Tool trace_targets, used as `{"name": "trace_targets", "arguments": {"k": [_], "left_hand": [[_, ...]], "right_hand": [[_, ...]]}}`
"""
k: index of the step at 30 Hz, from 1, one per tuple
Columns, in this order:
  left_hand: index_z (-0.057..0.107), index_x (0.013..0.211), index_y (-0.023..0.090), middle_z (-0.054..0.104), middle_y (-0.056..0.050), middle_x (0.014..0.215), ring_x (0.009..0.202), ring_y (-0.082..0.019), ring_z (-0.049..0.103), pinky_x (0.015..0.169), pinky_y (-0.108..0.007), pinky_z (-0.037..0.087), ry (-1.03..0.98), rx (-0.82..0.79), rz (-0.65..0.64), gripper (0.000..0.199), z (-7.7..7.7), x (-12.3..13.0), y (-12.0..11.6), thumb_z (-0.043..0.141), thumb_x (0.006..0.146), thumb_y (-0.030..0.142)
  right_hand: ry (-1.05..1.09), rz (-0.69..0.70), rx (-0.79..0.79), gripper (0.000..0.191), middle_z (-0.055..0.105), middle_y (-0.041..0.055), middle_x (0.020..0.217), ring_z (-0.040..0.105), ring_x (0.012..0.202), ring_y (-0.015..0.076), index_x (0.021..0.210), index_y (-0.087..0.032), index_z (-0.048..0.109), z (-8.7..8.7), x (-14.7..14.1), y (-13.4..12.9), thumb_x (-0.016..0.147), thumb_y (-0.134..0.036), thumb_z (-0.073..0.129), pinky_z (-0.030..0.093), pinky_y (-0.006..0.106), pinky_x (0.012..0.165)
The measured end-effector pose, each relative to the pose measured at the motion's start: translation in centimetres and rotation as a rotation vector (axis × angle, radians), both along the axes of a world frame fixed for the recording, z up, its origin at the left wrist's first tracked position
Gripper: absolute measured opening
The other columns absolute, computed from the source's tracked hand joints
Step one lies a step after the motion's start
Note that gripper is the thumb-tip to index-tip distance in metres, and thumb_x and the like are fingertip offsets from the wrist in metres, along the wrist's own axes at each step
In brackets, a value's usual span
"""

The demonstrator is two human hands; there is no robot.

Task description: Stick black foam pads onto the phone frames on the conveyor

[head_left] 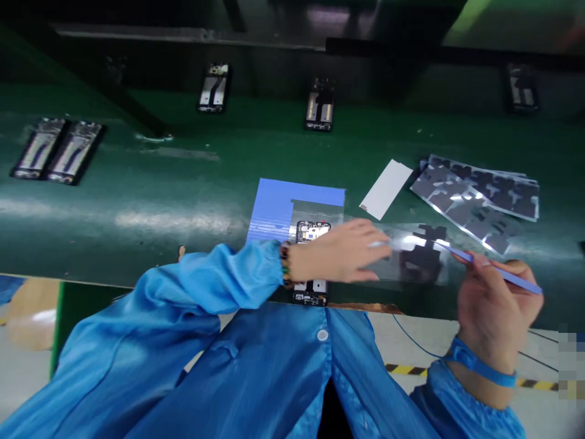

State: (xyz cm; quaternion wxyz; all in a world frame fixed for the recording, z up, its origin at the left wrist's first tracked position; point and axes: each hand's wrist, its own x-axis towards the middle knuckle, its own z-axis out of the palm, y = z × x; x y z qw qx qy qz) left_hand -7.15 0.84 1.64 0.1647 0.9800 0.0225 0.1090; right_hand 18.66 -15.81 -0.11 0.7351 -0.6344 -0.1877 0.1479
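Note:
My left hand (pixel 342 251) reaches across an opened phone (pixel 311 299) with its fingers stretched out and apart. The fingertips are over the left end of a clear film sheet (pixel 390 268); whether they press on it I cannot tell. Dark cut-out stickers (pixel 423 265) sit on this film. Blue tweezers (pixel 512 279) are pinched in my right hand (pixel 496 302), their tip at the upper edge of the stickers. Part of the phone is hidden under my left hand and wrist. Beneath the phone's upper end lies a blue mat (pixel 272 207) with a clear sheet on it.
Several film sheets with dark stickers (pixel 479 189) lie overlapped at the right, beside a white card (pixel 386 189). Two opened phones (pixel 75 152) rest at the left, with more (pixel 320 107) along the back. A slanted dark post (pixel 114 91) meets the green bench (pixel 183 177).

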Motion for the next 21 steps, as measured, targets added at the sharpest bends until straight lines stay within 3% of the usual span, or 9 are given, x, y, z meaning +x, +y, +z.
{"name": "trace_targets", "arguments": {"k": [3, 7, 13, 21], "left_hand": [[0.073, 0.129, 0.019, 0.079, -0.011, 0.137, 0.126, -0.028, 0.071, 0.112, -0.043, 0.049, 0.025, -0.110, 0.198, 0.029, 0.1, -5.9, 4.0, 0.073, 0.111, 0.041], [0.073, 0.134, 0.022, 0.080, -0.008, 0.135, 0.126, -0.027, 0.072, 0.107, -0.043, 0.047, 0.026, -0.241, 0.254, 0.034, -0.8, -11.0, 6.2, 0.079, 0.106, 0.041], [0.070, 0.145, 0.022, 0.080, -0.009, 0.139, 0.127, -0.026, 0.071, 0.106, -0.041, 0.046, -0.026, -0.297, 0.271, 0.040, -2.0, -11.7, 4.9, 0.075, 0.109, 0.039], [0.070, 0.147, 0.022, 0.081, -0.008, 0.141, 0.126, -0.026, 0.070, 0.104, -0.041, 0.044, -0.030, -0.256, 0.285, 0.038, -2.3, -11.5, 4.4, 0.071, 0.112, 0.037]], "right_hand": [[0.073, 0.097, -0.066, 0.042, 0.076, -0.0014, 0.077, 0.077, 0.080, 0.0166, 0.075, -0.023, 0.065, 0.4, -5.2, 1.2, 0.065, -0.028, 0.106, 0.067, 0.039, 0.099], [0.122, 0.273, -0.138, 0.042, 0.080, -0.0004, 0.087, 0.081, 0.091, 0.0181, 0.079, -0.022, 0.061, -0.1, -11.0, 2.5, 0.078, -0.032, 0.102, 0.067, 0.042, 0.101], [0.080, 0.381, -0.153, 0.038, 0.074, -0.0043, 0.082, 0.081, 0.096, 0.0190, 0.081, -0.024, 0.057, -0.8, -15.3, 3.6, 0.087, -0.029, 0.095, 0.062, 0.049, 0.113], [0.011, 0.378, -0.192, 0.039, 0.074, -0.0042, 0.080, 0.081, 0.094, 0.0190, 0.081, -0.024, 0.057, -0.8, -15.9, 4.3, 0.086, -0.029, 0.095, 0.060, 0.049, 0.114]]}}
